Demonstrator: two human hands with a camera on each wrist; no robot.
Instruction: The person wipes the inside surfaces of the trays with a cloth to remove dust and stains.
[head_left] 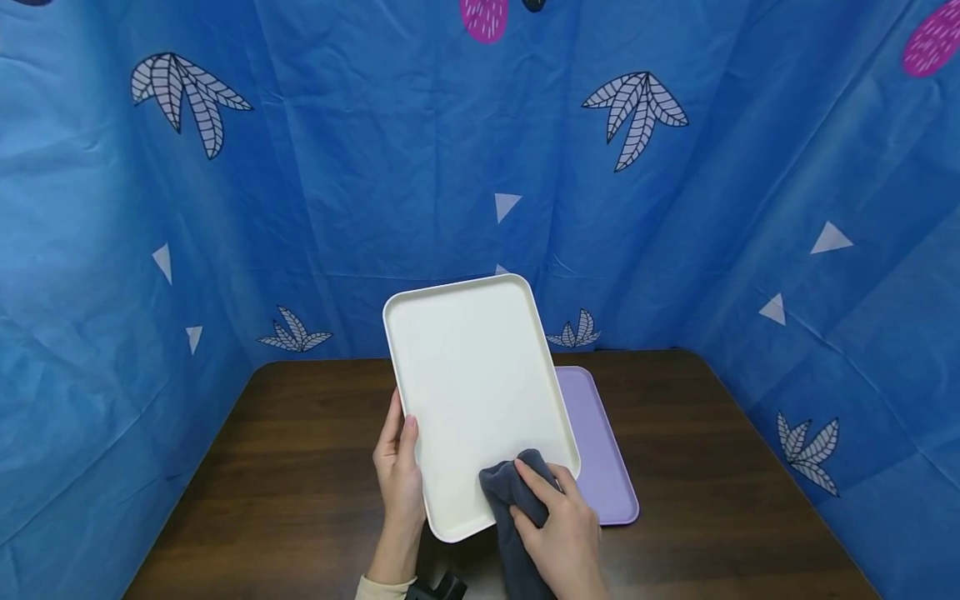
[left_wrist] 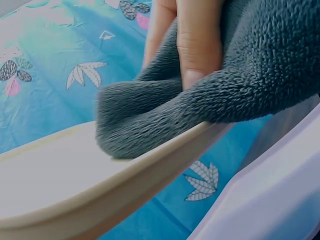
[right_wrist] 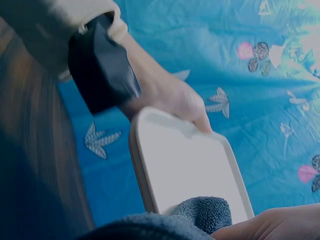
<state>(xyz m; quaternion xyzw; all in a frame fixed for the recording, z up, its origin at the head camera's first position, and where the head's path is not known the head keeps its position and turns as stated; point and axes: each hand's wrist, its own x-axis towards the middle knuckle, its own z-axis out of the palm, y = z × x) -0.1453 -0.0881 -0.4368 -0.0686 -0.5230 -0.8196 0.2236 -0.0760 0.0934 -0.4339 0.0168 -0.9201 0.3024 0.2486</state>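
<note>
A white rectangular tray (head_left: 480, 383) with a low rim is held up, tilted, above the table. My left hand (head_left: 400, 475) grips its left long edge, thumb over the rim and the other fingers behind. Bunched in my right hand (head_left: 562, 533) is a dark grey cloth (head_left: 525, 492), which presses on the tray's lower right part. In the left wrist view the fuzzy cloth (left_wrist: 150, 115) lies over the tray's rim, with fingers (left_wrist: 200, 45) pushing into it. The right wrist view shows the left hand (right_wrist: 175, 102) at the tray's far edge.
A purple tray (head_left: 600, 450) lies on the dark wooden table (head_left: 300, 467), partly hidden behind the white tray. Blue patterned curtains (head_left: 360, 167) hang at the back and along both sides. A black device (right_wrist: 102, 65) is strapped to the left wrist.
</note>
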